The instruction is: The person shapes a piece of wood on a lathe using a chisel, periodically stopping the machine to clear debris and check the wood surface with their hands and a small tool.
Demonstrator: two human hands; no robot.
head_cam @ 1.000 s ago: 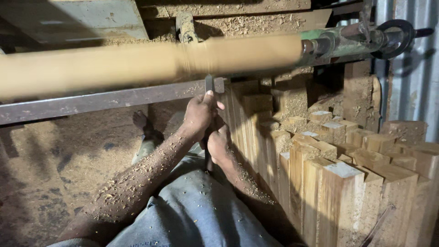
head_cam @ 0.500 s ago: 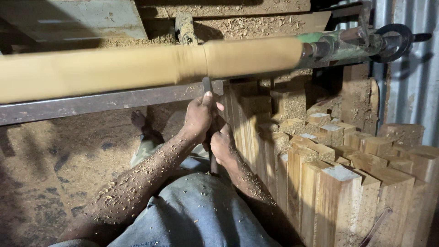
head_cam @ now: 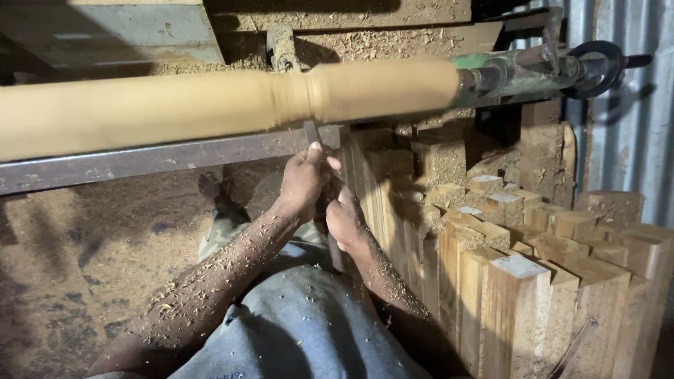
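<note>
A long pale wooden cylinder (head_cam: 210, 105) spins on a lathe, blurred, with a narrow cut ring near its middle. A dark metal chisel (head_cam: 310, 132) rests on the steel tool rest bar (head_cam: 140, 161), its tip up against the wood. My left hand (head_cam: 303, 181) grips the chisel blade just below the bar. My right hand (head_cam: 344, 219) holds the chisel's handle lower down, close to my lap. Both forearms are flecked with sawdust.
The green lathe tailstock with a black handwheel (head_cam: 593, 67) holds the cylinder's right end. Several square-cut wooden blocks (head_cam: 519, 281) stand stacked at the right. Sawdust covers the floor (head_cam: 84, 267) at the left. A corrugated metal wall (head_cam: 632, 140) stands at the far right.
The chisel and both hands have shifted slightly right along the tool rest. The cut ring in the spinning wood has become more visible.
</note>
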